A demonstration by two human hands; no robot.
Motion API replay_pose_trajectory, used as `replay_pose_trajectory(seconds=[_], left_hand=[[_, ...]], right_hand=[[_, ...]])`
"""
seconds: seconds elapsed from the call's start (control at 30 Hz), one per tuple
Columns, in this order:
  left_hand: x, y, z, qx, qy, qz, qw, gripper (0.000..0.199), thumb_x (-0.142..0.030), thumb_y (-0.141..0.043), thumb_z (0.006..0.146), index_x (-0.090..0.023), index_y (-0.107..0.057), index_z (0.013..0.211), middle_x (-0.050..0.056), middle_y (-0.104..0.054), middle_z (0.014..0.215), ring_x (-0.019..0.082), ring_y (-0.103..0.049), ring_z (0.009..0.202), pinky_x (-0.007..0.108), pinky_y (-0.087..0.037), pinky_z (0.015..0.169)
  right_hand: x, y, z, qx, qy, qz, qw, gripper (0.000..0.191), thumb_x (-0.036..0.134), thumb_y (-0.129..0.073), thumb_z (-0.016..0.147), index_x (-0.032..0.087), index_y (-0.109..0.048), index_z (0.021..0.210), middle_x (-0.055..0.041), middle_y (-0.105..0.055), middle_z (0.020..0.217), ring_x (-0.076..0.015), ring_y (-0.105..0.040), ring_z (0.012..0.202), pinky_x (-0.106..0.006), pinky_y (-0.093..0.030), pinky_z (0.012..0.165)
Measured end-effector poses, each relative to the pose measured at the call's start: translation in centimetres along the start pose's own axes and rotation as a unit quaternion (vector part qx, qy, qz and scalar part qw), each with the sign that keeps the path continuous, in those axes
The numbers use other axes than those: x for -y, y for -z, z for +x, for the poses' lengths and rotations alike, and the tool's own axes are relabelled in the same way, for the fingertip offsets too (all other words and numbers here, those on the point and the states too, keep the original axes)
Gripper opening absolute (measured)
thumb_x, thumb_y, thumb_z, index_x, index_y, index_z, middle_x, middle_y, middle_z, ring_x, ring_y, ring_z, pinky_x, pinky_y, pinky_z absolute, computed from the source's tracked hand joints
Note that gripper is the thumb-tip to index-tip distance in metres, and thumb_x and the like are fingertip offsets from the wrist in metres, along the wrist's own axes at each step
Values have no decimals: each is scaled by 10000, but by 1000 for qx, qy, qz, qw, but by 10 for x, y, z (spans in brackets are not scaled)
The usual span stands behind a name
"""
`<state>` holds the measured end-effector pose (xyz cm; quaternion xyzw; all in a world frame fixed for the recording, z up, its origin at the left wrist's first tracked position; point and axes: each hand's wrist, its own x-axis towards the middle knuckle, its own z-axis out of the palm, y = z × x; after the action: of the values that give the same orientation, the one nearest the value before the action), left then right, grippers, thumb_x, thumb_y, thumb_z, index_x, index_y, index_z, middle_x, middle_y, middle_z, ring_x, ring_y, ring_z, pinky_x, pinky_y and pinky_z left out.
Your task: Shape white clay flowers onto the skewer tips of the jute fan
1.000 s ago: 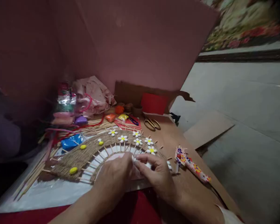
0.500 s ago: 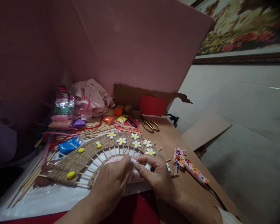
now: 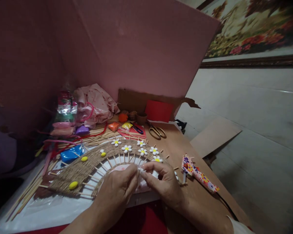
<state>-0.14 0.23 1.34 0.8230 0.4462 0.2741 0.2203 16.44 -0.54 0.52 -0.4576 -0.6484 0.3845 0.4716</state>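
Both of my hands meet over the near edge of a fan-shaped piece of twine woven on wooden sticks [image 3: 88,167]. My left hand [image 3: 119,185] has its thumb and fingers pinched on a small lump of white clay [image 3: 139,169]. On the other side of that lump, my right hand [image 3: 163,182] pinches it with thumb and forefinger. White flowers with yellow centres [image 3: 126,149] lie along the upper right of the weave. Yellow ovals [image 3: 73,185] sit on its left part, one with a single white petal. A pale pink patch shows beneath my hands.
A flower-patterned glue gun [image 3: 197,174] lies at right, its cord trailing. Gold-handled scissors [image 3: 157,132], an orange clay packet [image 3: 114,126] and a yellow one [image 3: 126,125] lie behind. Left are a blue packet [image 3: 72,153], loose sticks [image 3: 26,198] and pink cloth [image 3: 95,100].
My hands stay nearly in place, pinching the white lump, with only a slight shift of the fingers. The whole view has moved very slightly.
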Motion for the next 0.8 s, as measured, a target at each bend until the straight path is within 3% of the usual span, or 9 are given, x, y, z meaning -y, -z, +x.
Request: replay_pose_trajectory(seconds=[0.17, 0.33, 0.4, 0.5, 0.63, 0.8], left_hand=[[3, -1, 1, 5, -11, -43, 999, 267, -270, -379, 883, -202, -516, 664, 10, -574, 632, 135, -505, 588, 247, -372, 557], [2, 0, 3, 15, 3, -141, 990, 309, -320, -382, 891, -190, -546, 664, 2, -556, 642, 129, -491, 602, 234, -375, 564], [-1, 1, 3, 30, 24, -202, 979, 330, -356, -370, 897, -183, -565, 695, 3, -553, 659, 129, -480, 606, 229, -374, 557], [-2, 2, 4, 44, 56, -269, 960, 359, -395, -369, 895, -169, -579, 711, 12, -552, 680, 131, -462, 605, 227, -362, 545], [1, 0, 4, 42, 81, -282, 955, 364, -415, -384, 889, -163, -589, 725, 6, -517, 647, 128, -425, 582, 229, -329, 528], [1, 1, 3, 57, 92, -300, 948, 349, -418, -382, 891, -174, -521, 684, 6, -521, 661, 124, -430, 586, 228, -329, 528]], right_hand=[[2, 1, -1, 3, 1, -11, 1000, 155, 297, -603, 787, 155, -662, 777, 4, -575, 644, -98, -526, 589, -192, -424, 546], [-5, 1, 2, 18, -79, 66, 995, 219, 364, -611, 773, 146, -624, 764, 38, -499, 553, -65, -432, 461, -179, -364, 442], [-5, 2, 4, 19, -82, 74, 994, 229, 368, -612, 769, 141, -631, 777, 33, -513, 560, -64, -426, 457, -181, -364, 440], [0, 4, 4, 28, -42, 45, 998, 196, 327, -604, 773, 141, -662, 793, 1, -583, 633, -87, -495, 523, -195, -407, 486], [4, 6, 2, 18, 40, -29, 999, 153, 247, -594, 777, 158, -700, 842, -28, -659, 698, -122, -564, 612, -218, -444, 560], [0, 6, 0, 12, 84, -52, 995, 171, 249, -618, 772, 165, -707, 892, -19, -649, 651, -104, -525, 535, -213, -417, 516]])
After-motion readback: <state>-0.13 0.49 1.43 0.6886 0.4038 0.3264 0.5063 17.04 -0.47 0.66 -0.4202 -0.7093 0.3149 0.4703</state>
